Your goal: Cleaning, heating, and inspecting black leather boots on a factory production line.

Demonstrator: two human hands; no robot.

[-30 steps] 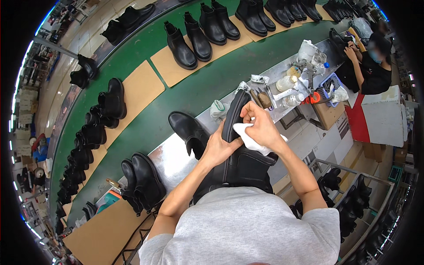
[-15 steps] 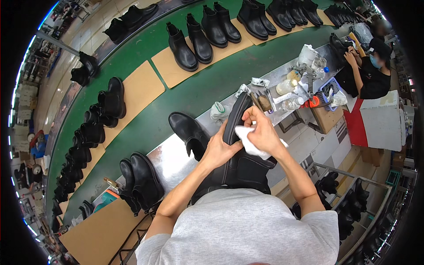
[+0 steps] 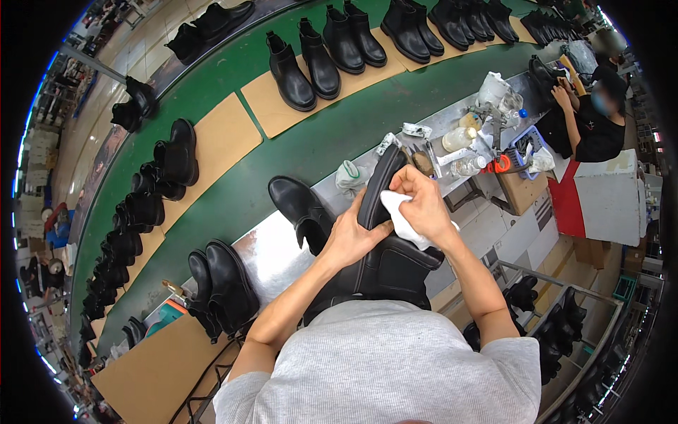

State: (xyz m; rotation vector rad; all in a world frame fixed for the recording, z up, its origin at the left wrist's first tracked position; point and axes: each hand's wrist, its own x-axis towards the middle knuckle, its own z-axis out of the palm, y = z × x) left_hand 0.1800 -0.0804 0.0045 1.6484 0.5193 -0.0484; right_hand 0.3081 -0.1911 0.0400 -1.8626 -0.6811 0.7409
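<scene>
I hold a black ankle boot sole-up in front of my chest, its toe pointing away. My left hand grips the boot's side near the sole. My right hand presses a white cloth against the boot's upper by the sole edge. A second black boot lies on the metal bench just left of my left hand.
A pair of black boots stands at the bench's left. Bottles, brushes and rags crowd the bench's far right. Many black boots ride cardboard sheets on the green conveyor. Another person works at the far right.
My right hand with the cloth has slid slightly along the boot's upper; the left hand keeps its grip and the boot stays about where it was.
</scene>
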